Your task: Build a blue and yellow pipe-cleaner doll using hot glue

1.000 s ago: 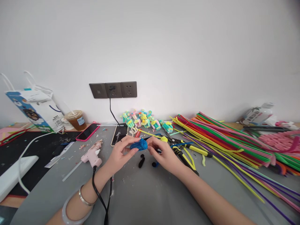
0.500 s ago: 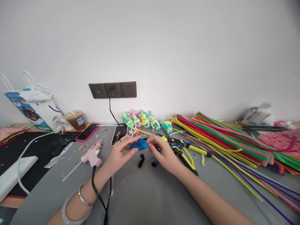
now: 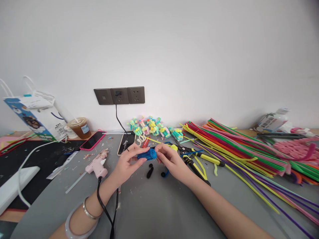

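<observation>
Blue fuzzy piece point(image 3: 146, 154) is up off the table point(image 3: 139, 212), gripped between left hand point(image 3: 130, 162) thumb and fingers, coiled end facing right hand point(image 3: 171, 161). Right thumb and forefinger bunch at that end, can't tell if they pinch any of it. Progress: blue body looks formed, at least roughly. Left: black piece point(image 3: 150, 171) lies loose below, not joined; glue gun point(image 3: 96, 166) is down, not in use. Pastel figures point(image 3: 153, 126) at the back look finished

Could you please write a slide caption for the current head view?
Left hand holding a blue fuzzy roll, right hand at its end, colourful fuzzy stems lying to the right.
</observation>
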`<state>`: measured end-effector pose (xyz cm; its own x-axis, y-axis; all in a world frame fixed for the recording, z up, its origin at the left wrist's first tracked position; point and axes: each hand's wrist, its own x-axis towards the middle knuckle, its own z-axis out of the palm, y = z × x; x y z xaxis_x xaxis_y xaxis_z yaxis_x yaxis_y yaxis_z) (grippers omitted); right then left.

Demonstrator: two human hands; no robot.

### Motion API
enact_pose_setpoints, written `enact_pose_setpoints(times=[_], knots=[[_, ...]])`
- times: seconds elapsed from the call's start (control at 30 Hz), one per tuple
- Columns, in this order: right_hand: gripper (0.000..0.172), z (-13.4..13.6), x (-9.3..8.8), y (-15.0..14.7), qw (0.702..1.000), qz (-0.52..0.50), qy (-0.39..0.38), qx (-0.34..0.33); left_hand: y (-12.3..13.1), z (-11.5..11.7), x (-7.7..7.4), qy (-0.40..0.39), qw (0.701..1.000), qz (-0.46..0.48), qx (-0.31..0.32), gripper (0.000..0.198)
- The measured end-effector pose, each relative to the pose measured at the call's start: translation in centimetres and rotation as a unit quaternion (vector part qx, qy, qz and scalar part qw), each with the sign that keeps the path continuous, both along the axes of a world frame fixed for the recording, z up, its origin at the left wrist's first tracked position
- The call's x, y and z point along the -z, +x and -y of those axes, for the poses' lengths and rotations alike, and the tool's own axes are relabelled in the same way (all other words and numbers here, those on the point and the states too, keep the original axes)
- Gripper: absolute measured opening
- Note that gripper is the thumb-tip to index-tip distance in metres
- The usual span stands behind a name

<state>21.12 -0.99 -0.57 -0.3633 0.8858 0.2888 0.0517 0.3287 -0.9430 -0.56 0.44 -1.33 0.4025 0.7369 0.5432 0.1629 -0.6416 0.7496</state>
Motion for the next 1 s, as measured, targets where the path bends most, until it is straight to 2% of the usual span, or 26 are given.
enact_pose_setpoints(times=[0.13, 0.23, 0.37, 0.5, 0.57, 0.63, 0.7, 0.77, 0.83, 0.93, 1.0], knots=[[0.023, 0.0, 0.3, -0.1, 0.999, 0.03, 0.021, 0.029, 0.1, 0.0, -0.1, 0.005, 1.0, 0.009, -0.016, 0.029], [0.019, -0.1, 0.6, 0.0, 0.995, 0.061, 0.034, 0.069, 0.1, 0.0, 0.0, -0.026, 0.999, 0.007, -0.026, 0.032], [0.015, -0.4, 0.5, 0.6, 0.979, 0.081, 0.054, 0.177, 0.2, -0.1, 0.1, -0.113, 0.993, 0.011, -0.043, 0.047], [0.016, -0.5, -0.6, 2.3, 0.952, 0.023, 0.095, 0.29, 0.3, -0.2, -0.3, -0.121, 0.988, 0.011, -0.091, 0.042], [0.014, -0.6, -1.3, 3.7, 0.916, -0.013, 0.165, 0.364, 0.3, -0.3, -0.6, -0.117, 0.985, 0.011, -0.126, 0.032], [0.011, -0.8, -1.8, 5.2, 0.849, 0.02, 0.266, 0.456, 0.3, -0.5, -0.7, -0.123, 0.981, 0.029, -0.15, 0.024], [0.006, -1.1, -2.1, 6.5, 0.784, 0.1, 0.342, 0.508, 0.2, -0.6, -0.7, -0.138, 0.977, 0.056, -0.152, 0.033], [0.005, -1.5, -2.1, 7.2, 0.756, 0.186, 0.392, 0.491, 0.2, -0.8, -0.6, -0.155, 0.975, 0.074, -0.142, 0.042], [0.013, -2.0, -1.7, 7.3, 0.757, 0.271, 0.413, 0.428, 0.3, -0.8, -0.5, -0.163, 0.975, 0.073, -0.132, 0.045], [0.019, -2.8, -0.5, 6.7, 0.785, 0.376, 0.384, 0.308, 0.3, -0.7, -0.6, -0.163, 0.979, 0.051, -0.115, 0.046], [0.02, -3.3, 0.5, 6.4, 0.815, 0.396, 0.347, 0.24, 0.4, -0.7, -0.8, -0.155, 0.981, 0.027, -0.112, 0.046]])
